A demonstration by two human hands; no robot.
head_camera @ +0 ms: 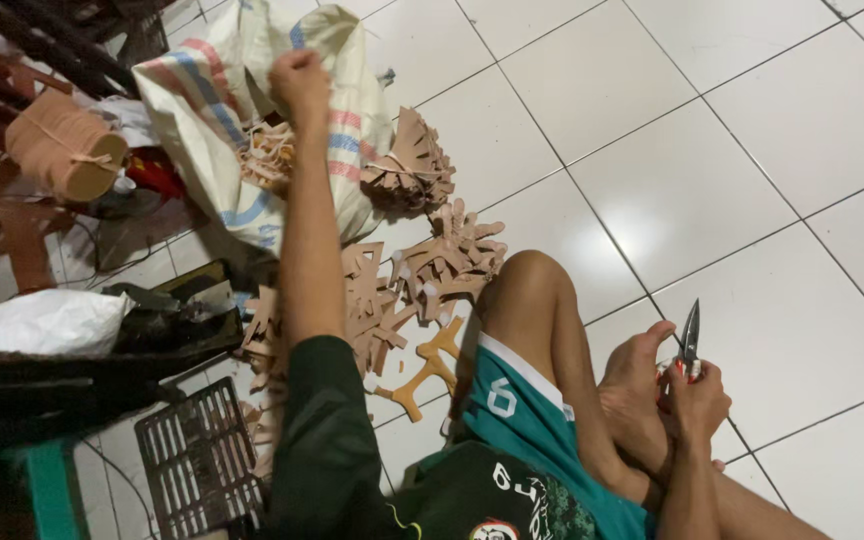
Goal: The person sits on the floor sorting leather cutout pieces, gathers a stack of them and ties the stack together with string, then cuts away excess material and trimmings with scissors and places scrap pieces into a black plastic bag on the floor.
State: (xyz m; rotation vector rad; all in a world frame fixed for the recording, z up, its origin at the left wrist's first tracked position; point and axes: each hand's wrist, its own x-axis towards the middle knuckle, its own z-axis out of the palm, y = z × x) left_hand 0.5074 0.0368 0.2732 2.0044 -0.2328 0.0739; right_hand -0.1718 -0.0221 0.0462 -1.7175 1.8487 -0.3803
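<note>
Striped woven sack (214, 110) top left, white plastic bag (37, 322) left

Scissors (690, 345) with red handles stand blades-up at lower right, gripped in a fist. A striped white sack (214, 110), mouth open, lies slumped at upper left, tan cutouts inside.

Left hand (299, 82) fisted at striped sack (214, 90); right hand (694, 398) grips scissors (690, 338) (blades up)

I see a white tile floor (712, 170). On it lie tan cut-out shapes (432, 270), a striped sack (222, 90) at upper left, and a black grid tray (197, 460) at lower left.
</note>
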